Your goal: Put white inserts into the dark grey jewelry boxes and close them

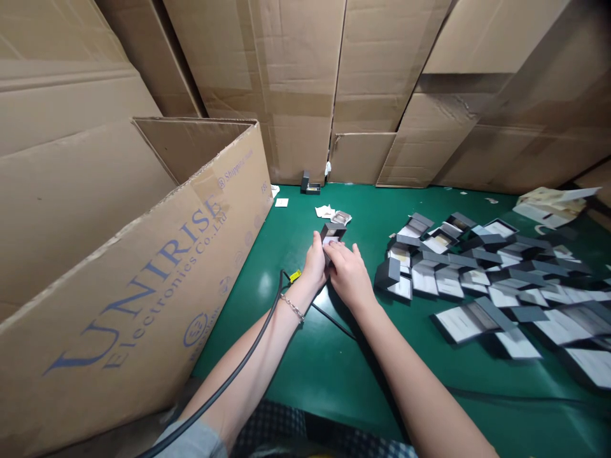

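Observation:
A small dark box with its lid raised (333,231) is held near the middle of the green table (281,331). My left hand (315,262) wraps its left side, the fingers closed round it. Over the box's white inside, my right hand (347,270) rests with its fingertips pressing in; part of the contents is hidden under them. Just beyond the box lie crumpled white papers or packets (334,214). A black cable (258,340) with a yellow tag (295,275) runs across my left forearm.
Many open dark boxes with white inserts (449,280) crowd the table's right side. At left stands a large open carton (157,273). Cardboard walls (296,83) close off the back, where another small open box (311,186) sits. Crumpled paper (548,207) lies far right.

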`<state>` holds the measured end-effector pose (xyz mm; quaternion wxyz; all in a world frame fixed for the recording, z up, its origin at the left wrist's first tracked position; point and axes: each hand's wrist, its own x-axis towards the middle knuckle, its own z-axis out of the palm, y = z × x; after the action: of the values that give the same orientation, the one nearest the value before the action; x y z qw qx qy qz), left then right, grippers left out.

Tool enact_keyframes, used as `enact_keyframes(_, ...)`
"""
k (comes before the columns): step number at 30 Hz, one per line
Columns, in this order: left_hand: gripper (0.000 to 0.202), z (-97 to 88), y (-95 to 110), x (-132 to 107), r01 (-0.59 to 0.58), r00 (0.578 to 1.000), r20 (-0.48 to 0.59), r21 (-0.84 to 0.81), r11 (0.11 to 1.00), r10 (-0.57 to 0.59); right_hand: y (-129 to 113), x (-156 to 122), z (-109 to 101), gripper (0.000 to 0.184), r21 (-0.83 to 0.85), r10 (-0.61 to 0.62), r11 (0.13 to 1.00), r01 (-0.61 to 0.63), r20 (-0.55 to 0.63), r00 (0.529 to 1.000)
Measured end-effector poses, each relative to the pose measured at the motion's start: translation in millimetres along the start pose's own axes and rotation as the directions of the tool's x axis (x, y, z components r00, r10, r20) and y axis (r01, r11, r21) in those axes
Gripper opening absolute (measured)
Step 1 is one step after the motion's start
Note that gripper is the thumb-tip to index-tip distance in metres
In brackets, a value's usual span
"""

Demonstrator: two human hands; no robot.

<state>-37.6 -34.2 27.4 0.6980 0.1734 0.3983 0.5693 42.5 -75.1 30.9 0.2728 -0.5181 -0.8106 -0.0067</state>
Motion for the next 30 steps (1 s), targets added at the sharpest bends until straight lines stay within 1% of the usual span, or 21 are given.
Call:
enact_keyframes(5,0.057,-0.8,-3.3,4.3,-0.01,0.999,0.032,-0.037,0.999,0.011,-1.0,0.3,-0.9,0.044,-0.031,0.009,0.999,-0.009,0.004,1.0)
enact_keyframes(9,0.058,2.1,-1.3,-0.2,0.013,0.999,0.048,-0.008,1.0,-0.013,-0.2,-1.1,-4.5,0.044,-0.049,0.022,0.999,-0.022,-0.001,1.0)
enact_keyframes(12,0.054,2.4,-1.5,-0.9,0.017,0.995,0.095,0.003,1.0,-0.017,-0.8,-2.1,-8.5,0.044,-0.097,0.017,0.995,-0.015,0.019,1.0)
enact_keyframes(13,0.049,1.6,-2.6,0.1,-0.011,0.994,0.11,0.017,1.0,0.009,-1.6,-2.6,-10.5,0.045,-0.125,0.027,0.992,-0.022,0.038,0.999)
enact_keyframes(15,0.033,-1.1,-5.7,3.2,-0.125,0.987,0.115,0.097,0.987,0.113,-4.7,-4.2,-15.4,0.048,-0.197,0.085,0.978,-0.066,0.088,0.993)
enact_keyframes(17,0.014,-4.1,-8.9,6.2,-0.267,0.963,0.098,0.258,0.929,0.25,-10.1,-7.7,-20.9,0.051,-0.279,0.176,0.951,-0.131,0.144,0.974)
enact_keyframes(18,0.009,-5.4,-10.3,7.2,-0.314,0.949,0.094,0.343,0.885,0.3,-13.5,-10.4,-23.3,0.05,-0.316,0.215,0.936,-0.153,0.172,0.961)
enact_keyframes(19,0.009,-6.3,-11.4,7.9,-0.342,0.939,0.105,0.405,0.848,0.328,-16.9,-13.6,-25.3,0.047,-0.348,0.241,0.923,-0.163,0.194,0.951)
enact_keyframes(20,0.01,-6.9,-12.3,8.2,-0.347,0.937,0.123,0.443,0.826,0.328,-20.2,-17.5,-26.5,0.043,-0.374,0.251,0.914,-0.159,0.212,0.944)
enact_keyframes(21,0.01,-7.2,-13.1,8.3,-0.34,0.94,0.142,0.455,0.823,0.31,-22.8,-21.7,-27.1,0.04,-0.392,0.242,0.909,-0.141,0.224,0.944)
enact_keyframes(24,0.011,-7.0,-15.8,8.9,-0.273,0.96,0.175,0.406,0.872,0.219,-24.4,-35.4,-25.8,0.038,-0.451,0.191,0.889,-0.078,0.21,0.959)
enact_keyframes(26,0.011,-7.1,-18.5,10.2,-0.246,0.966,0.176,0.398,0.884,0.189,-20.1,-43.0,-25.4,0.042,-0.498,0.194,0.864,-0.072,0.197,0.961)
enact_keyframes(28,0.013,-7.4,-21.3,11.5,-0.253,0.964,0.19,0.441,0.861,0.186,-15.0,-47.7,-28.7,0.046,-0.518,0.214,0.852,-0.078,0.208,0.954)
enact_keyframes(30,0.015,-7.5,-23.0,11.3,-0.291,0.954,0.221,0.502,0.814,0.205,-13.1,-48.0,-37.1,0.046,-0.509,0.219,0.857,-0.075,0.229,0.948)
